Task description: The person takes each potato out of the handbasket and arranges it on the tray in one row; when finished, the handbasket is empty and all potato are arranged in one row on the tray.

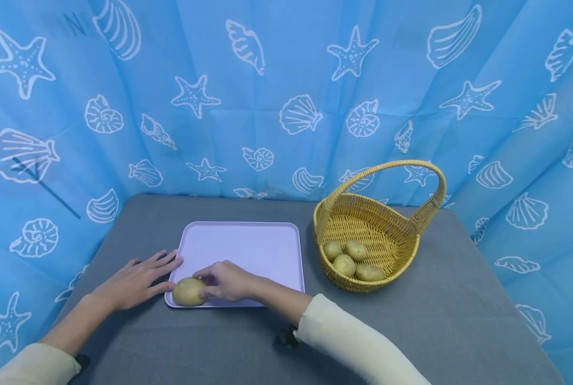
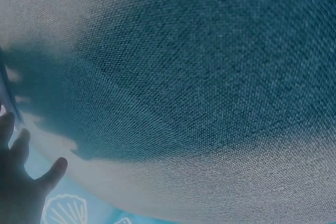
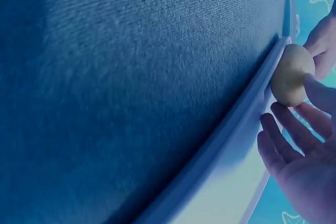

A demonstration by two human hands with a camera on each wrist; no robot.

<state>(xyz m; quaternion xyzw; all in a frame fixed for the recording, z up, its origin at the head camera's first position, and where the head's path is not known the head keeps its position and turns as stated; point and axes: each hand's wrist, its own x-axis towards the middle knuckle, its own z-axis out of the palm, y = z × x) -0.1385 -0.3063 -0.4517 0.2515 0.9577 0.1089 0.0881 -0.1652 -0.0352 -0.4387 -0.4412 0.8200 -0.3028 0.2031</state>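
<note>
Tray (image 1: 248, 248): smooth matt plastic by the look, pale lilac. Basket (image 1: 368, 235) was woven wicker, ribbed and rough. Table cover (image 1: 459, 321) was grey cloth, coarse visible weave, matt. Backdrop (image 1: 286, 80) looked like thin non-woven fabric, creased, faint sheen. Potato (image 1: 188, 291) in frame's lower left had dull, slightly uneven skin.

The right hand (image 1: 226, 282) is curling its fingers around a potato (image 1: 188, 291) that is sitting in the near left corner of a pale lilac tray (image 1: 248, 246). The left hand (image 1: 134, 280) is lying flat on the grey desk (image 1: 459, 310), fingertips touching the tray's left edge, just left of the potato. Well to the right of both hands, a wicker basket (image 1: 363, 219) is holding four more potatoes (image 1: 351, 259).
</note>
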